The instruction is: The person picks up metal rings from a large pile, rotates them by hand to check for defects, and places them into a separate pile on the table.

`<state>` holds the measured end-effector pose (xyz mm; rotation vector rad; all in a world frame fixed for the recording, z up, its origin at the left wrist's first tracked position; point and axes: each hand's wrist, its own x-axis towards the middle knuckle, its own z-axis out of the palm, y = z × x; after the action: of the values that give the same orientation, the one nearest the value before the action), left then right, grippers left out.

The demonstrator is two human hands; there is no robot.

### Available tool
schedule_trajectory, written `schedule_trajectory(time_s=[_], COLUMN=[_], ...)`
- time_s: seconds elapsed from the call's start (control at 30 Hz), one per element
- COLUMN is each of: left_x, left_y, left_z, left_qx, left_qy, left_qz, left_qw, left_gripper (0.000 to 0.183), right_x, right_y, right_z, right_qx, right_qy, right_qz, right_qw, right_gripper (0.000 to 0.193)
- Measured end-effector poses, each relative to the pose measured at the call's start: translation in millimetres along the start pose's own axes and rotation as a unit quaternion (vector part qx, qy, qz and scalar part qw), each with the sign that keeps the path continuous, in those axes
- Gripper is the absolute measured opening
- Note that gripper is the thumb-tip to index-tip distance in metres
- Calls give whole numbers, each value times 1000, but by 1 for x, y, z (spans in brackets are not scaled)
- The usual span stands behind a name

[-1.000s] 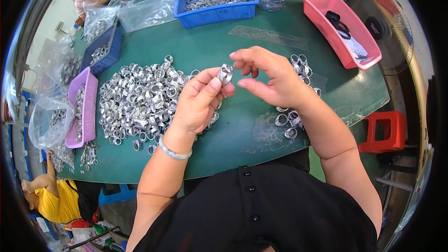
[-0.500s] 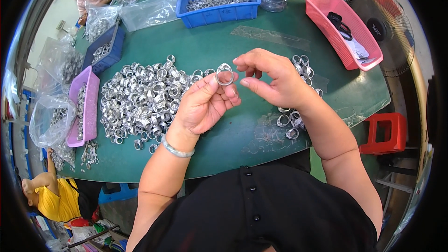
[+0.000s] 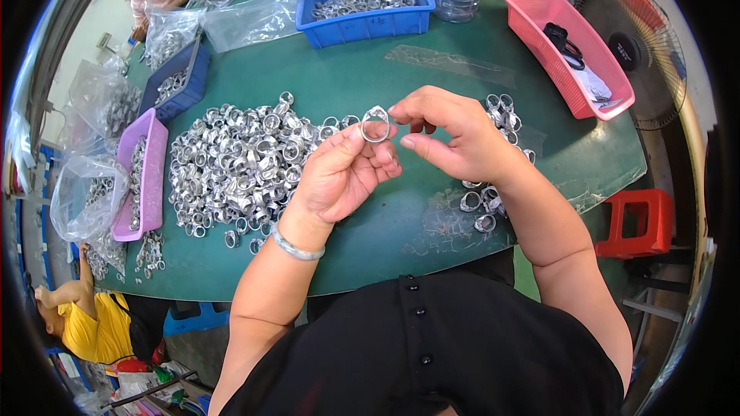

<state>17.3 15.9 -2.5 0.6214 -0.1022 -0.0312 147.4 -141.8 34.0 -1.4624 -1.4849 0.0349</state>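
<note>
A silver ring (image 3: pixel 364 132) is pinched upright between the thumb and fingers of my left hand (image 3: pixel 339 173), above the middle of the green table. Close on its right is my right hand (image 3: pixel 455 131), thumb and index finger apart with a gap between them; its index fingertip comes very near the ring's upper side, and I cannot tell if it touches. Left of my left hand spreads a large heap of silver rings (image 3: pixel 231 162). A smaller group of rings (image 3: pixel 486 202) lies beneath and beside my right forearm, partly hidden by it.
Along the far side stand a blue bin of rings (image 3: pixel 324 32) and a pink basket (image 3: pixel 539 54) with black-handled scissors. A purple tray (image 3: pixel 156 177), a dark blue bin (image 3: pixel 193 85) and plastic bags (image 3: pixel 85 200) crowd the left. Two people sit at the left.
My right index fingertip has come slightly closer to the ring. The whole view has shifted a little; the left hand keeps its pinch on the ring.
</note>
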Motion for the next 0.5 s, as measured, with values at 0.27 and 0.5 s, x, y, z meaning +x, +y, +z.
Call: schedule_trajectory(time_s=[0.27,0.5], left_x=[1,1], left_y=[0,-1], left_z=[-3,-1], left_qx=[11,29], left_qy=[-11,0], left_qz=[0,6], left_qw=[1000,1000], left_gripper=[31,31], right_x=[1,1], right_y=[1,0], right_z=[0,-1], right_qx=[2,0], right_qy=[-3,-7], right_qz=[-20,-14], right_qw=[1000,1000], right_gripper=[26,26])
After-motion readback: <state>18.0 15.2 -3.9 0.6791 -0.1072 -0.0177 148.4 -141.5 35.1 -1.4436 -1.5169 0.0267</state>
